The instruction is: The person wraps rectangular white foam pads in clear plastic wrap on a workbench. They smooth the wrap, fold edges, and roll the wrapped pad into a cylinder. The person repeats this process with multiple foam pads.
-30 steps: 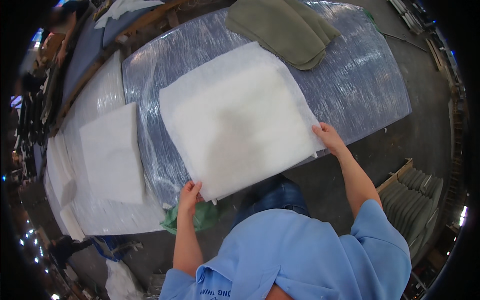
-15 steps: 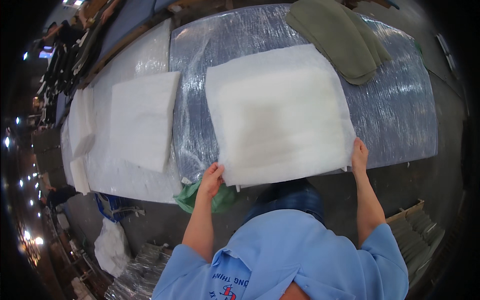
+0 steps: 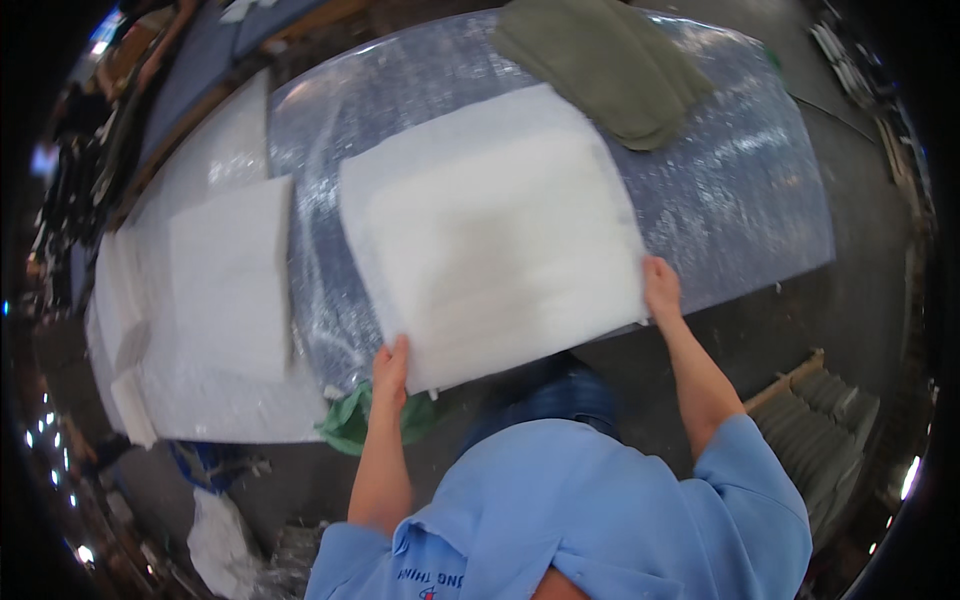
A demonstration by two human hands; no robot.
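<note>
White padding (image 3: 500, 230) nearest, spread across the middle of a film-wrapped surface (image 3: 740, 210), its near edge apparently overhanging toward the jeans (image 3: 560, 395). Left hand (image 3: 391, 372) at the near left corner, thumb uppermost and fingers folded round the edge; right hand (image 3: 661, 290) closed on the right edge close to the near corner, fingertips mostly hidden. Cannot tell the tightness of either grip.

Could skew or crease from an uneven pull between the hands. Could also slide, given the slick film beneath, or sag over the near side after the loss of one corner. Might thin or tear under too hard a pinch, judging by the loose, fibrous look.

Soft and roughly square, thick through the middle, with a flatter margin along the left and far edges. Underneath, bluish and glossy, clear film in fine wrinkles and bright streaks. Crumpled beside the left hand, a thin green bag (image 3: 345, 425). Well to the left, a flat white pad (image 3: 230, 275); past it, narrow white strips (image 3: 120, 300). Farthest, olive fabric pieces (image 3: 610, 70), matt, overlapping, rounded at the end; contact with the padding unclear.
</note>
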